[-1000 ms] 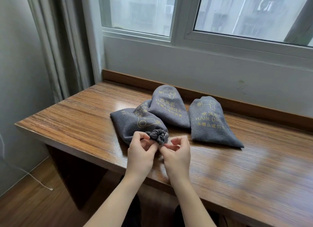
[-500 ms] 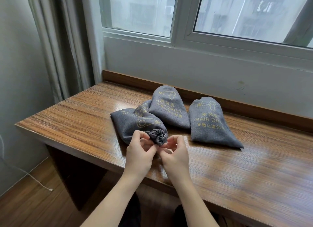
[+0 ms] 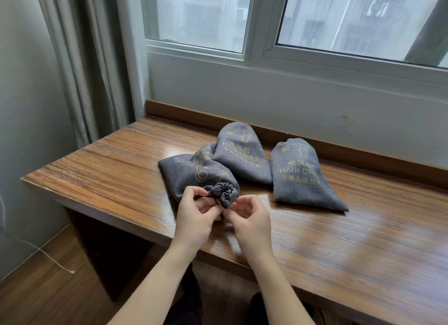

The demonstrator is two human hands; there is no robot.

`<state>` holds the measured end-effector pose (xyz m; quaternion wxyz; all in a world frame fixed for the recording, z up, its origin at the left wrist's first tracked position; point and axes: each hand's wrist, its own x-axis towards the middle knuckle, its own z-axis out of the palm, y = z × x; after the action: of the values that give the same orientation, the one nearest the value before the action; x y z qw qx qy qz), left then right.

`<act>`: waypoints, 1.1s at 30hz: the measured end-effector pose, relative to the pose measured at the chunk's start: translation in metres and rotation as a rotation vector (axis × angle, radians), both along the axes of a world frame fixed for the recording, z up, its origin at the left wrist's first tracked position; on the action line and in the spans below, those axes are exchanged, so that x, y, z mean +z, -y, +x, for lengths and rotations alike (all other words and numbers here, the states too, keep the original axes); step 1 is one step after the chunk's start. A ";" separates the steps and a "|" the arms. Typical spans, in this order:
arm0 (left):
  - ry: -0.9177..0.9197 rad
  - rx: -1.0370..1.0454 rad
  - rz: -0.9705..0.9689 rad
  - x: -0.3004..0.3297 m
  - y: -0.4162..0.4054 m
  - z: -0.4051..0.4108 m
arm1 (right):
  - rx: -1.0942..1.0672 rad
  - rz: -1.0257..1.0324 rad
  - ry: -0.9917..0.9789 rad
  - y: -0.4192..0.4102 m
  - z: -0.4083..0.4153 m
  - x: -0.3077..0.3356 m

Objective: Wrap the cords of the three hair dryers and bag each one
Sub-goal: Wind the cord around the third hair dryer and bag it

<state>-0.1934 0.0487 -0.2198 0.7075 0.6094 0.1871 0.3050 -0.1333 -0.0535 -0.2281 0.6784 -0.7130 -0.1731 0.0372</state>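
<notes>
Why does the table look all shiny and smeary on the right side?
In the head view, daylight from the window bounces off the glossy wooden table as pale glare, and that near right part is blurred, while the three gray bags and both hands, left hand and right hand, look sharp; the wide lens bends the window frame.

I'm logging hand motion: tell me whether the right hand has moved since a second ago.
Yes. The right hand has shifted slightly left, toward the gathered mouth of the nearest bag, which stayed put; its fingertips now meet the left hand there.
</notes>
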 end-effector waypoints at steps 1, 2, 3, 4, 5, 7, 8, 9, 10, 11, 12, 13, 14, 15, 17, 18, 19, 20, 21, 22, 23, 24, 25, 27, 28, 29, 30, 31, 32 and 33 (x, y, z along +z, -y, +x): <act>0.001 -0.002 -0.007 0.001 0.000 -0.001 | 0.002 0.002 -0.032 0.001 0.001 0.001; 0.002 -0.005 -0.009 0.001 0.001 -0.001 | 0.013 0.016 -0.076 0.001 0.002 0.002; 0.003 -0.009 -0.010 0.002 0.000 -0.002 | 0.034 0.042 -0.136 0.002 0.003 0.004; 0.002 -0.015 -0.013 0.002 0.000 -0.002 | 0.056 0.064 -0.198 0.002 0.004 0.007; 0.002 -0.020 -0.019 0.003 0.000 -0.003 | 0.075 0.076 -0.255 0.003 0.005 0.009; -0.002 -0.033 -0.036 0.005 0.000 -0.003 | 0.131 0.068 -0.355 0.004 0.009 0.014; -0.006 -0.035 -0.041 0.006 0.000 -0.003 | 0.169 0.052 -0.393 0.004 0.012 0.016; -0.012 -0.035 -0.042 0.007 0.000 -0.003 | 0.208 0.031 -0.418 0.004 0.015 0.019; -0.016 -0.033 -0.042 0.007 -0.001 -0.003 | 0.243 0.006 -0.429 0.004 0.017 0.021; -0.020 -0.029 -0.038 0.006 -0.001 -0.003 | 0.269 -0.011 -0.434 0.004 0.018 0.022; -0.027 -0.025 -0.028 0.006 -0.002 -0.003 | 0.282 -0.013 -0.439 0.004 0.018 0.024; -0.041 -0.019 -0.009 0.006 -0.002 -0.004 | 0.278 0.003 -0.449 0.004 0.018 0.025; -0.062 -0.010 0.016 0.006 -0.003 -0.004 | 0.260 0.037 -0.466 0.004 0.019 0.024; -0.088 0.002 0.049 0.007 -0.004 -0.006 | 0.240 0.090 -0.495 0.006 0.019 0.023; -0.140 0.027 0.130 0.007 -0.007 -0.007 | 0.228 0.241 -0.572 0.010 0.020 0.022; -0.167 0.034 0.196 0.007 -0.008 -0.008 | 0.240 0.316 -0.600 0.013 0.021 0.020; -0.194 0.044 0.282 0.007 -0.008 -0.009 | 0.253 0.371 -0.613 0.014 0.021 0.019; -0.215 0.053 0.369 0.007 -0.008 -0.010 | 0.265 0.391 -0.609 0.015 0.021 0.019; -0.228 0.062 0.447 0.008 -0.005 -0.011 | 0.270 0.375 -0.594 0.014 0.020 0.018; -0.230 0.072 0.513 0.009 -0.002 -0.012 | 0.274 0.330 -0.565 0.013 0.019 0.017; -0.232 0.074 0.551 0.010 0.002 -0.012 | 0.277 0.279 -0.530 0.011 0.018 0.018; -0.227 0.069 0.557 0.011 0.006 -0.012 | 0.277 0.239 -0.498 0.010 0.016 0.017; -0.224 0.062 0.530 0.011 0.009 -0.012 | 0.269 0.221 -0.477 0.010 0.015 0.017; -0.219 0.053 0.456 0.007 0.014 -0.010 | 0.236 0.228 -0.455 0.010 0.014 0.015; -0.211 0.060 0.462 0.005 0.014 -0.009 | 0.223 0.241 -0.462 0.010 0.014 0.015; -0.206 0.078 0.491 0.002 0.015 -0.008 | 0.216 0.272 -0.486 0.010 0.014 0.014; -0.204 0.096 0.510 -0.001 0.014 -0.007 | 0.207 0.327 -0.529 0.010 0.015 0.013; -0.214 0.112 0.516 -0.002 0.015 -0.008 | 0.191 0.401 -0.583 0.011 0.017 0.012; -0.226 0.128 0.512 -0.003 0.015 -0.008 | 0.162 0.473 -0.623 0.011 0.019 0.012; -0.241 0.149 0.516 -0.003 0.015 -0.008 | 0.122 0.520 -0.641 0.013 0.022 0.012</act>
<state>-0.2018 0.0340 -0.2233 0.4775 0.7855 0.2302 0.3193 -0.1116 -0.0661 -0.2162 0.8521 -0.4585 0.0015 0.2523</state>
